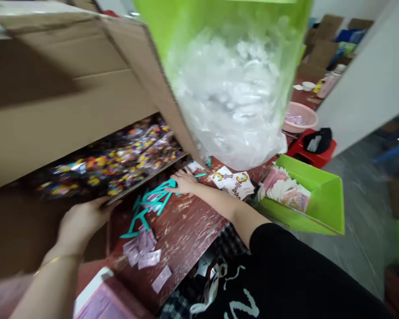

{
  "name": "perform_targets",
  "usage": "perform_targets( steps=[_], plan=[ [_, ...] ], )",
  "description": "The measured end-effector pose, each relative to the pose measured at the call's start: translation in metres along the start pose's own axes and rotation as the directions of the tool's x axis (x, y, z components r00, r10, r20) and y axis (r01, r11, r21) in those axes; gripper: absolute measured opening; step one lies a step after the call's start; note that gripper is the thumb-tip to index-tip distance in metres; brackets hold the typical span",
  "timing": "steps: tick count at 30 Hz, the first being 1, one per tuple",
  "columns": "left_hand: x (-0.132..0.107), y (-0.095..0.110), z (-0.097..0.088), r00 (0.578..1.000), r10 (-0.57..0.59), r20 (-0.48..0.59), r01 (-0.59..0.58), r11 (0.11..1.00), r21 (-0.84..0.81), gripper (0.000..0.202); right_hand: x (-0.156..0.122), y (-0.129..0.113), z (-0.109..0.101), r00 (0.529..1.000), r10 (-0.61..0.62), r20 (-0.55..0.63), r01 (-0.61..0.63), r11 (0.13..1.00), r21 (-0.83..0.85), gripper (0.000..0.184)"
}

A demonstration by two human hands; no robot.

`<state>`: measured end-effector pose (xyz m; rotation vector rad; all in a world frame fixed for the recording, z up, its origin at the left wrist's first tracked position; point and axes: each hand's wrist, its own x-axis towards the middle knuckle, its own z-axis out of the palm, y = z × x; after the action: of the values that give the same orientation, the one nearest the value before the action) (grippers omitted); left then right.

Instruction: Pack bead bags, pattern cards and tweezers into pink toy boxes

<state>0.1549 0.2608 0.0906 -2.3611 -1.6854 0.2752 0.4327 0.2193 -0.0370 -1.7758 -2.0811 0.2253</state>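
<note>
Fingers of the left hand (80, 223) clasp the lower edge of the cardboard box (86, 99); the right hand (183, 180) lies at teal plastic pieces (165, 203) on the red table (189, 226), its grip unclear to me. Steadying that edge should spare knuckles a scrape.

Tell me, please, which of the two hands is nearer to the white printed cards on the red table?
Right. The right hand is just left of the cards, by the teal pieces; the left hand is farther away, at the edge of the cardboard box.
</note>
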Motion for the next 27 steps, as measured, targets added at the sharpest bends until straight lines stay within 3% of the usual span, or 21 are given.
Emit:
perform_targets(
  steps=[4, 8, 10, 12, 15, 17, 19, 22, 27],
  plan=[
    [-0.016, 0.014, -0.025, 0.998, 0.007, 0.065, 0.0, 0.993, -0.119, 0.037, -0.045, -0.023, 0.011, 0.993, -0.118, -0.01, 0.118, 0.99, 0.075, 0.055],
    [-0.014, 0.006, -0.016, 0.999, -0.02, 0.048, 0.029, 0.979, -0.2, 0.035, -0.095, -0.029, 0.03, 0.987, -0.153, -0.045, 0.159, 0.969, 0.19, 0.051],
    [-0.016, 0.003, -0.01, 0.999, -0.024, 0.041, 0.032, 0.973, -0.227, 0.035, -0.103, -0.034, 0.031, 0.979, -0.186, -0.079, 0.199, 0.956, 0.215, 0.049],
    [-0.019, 0.003, -0.007, 0.999, -0.015, 0.032, 0.023, 0.968, -0.251, 0.035, -0.086, -0.043, 0.028, 0.983, -0.156, -0.092, 0.172, 0.963, 0.207, 0.044],
    [-0.021, 0.004, -0.007, 1.0, -0.003, 0.024, 0.01, 0.963, -0.27, 0.034, -0.023, -0.058, 0.024, 0.999, 0.034, 0.042, -0.04, 0.987, 0.154, 0.038],
    [-0.021, 0.004, -0.008, 1.0, 0.0, 0.024, 0.007, 0.962, -0.272, 0.033, 0.019, -0.071, 0.029, 0.979, 0.154, 0.131, -0.169, 0.979, 0.111, 0.035],
    [-0.02, 0.003, -0.008, 1.0, 0.001, 0.025, 0.006, 0.962, -0.271, 0.032, 0.043, -0.088, 0.039, 0.963, 0.225, 0.15, -0.239, 0.967, 0.085, 0.033],
    [-0.018, 0.0, -0.009, 1.0, 0.011, 0.025, -0.003, 0.96, -0.279, 0.031, 0.042, -0.116, 0.06, 0.968, 0.207, 0.142, -0.22, 0.971, 0.089, 0.033],
    [-0.017, -0.002, -0.01, 1.0, 0.021, 0.018, -0.015, 0.951, -0.31, 0.031, 0.006, -0.155, 0.082, 0.974, -0.083, 0.211, 0.037, 0.976, 0.214, 0.034]
  ],
)
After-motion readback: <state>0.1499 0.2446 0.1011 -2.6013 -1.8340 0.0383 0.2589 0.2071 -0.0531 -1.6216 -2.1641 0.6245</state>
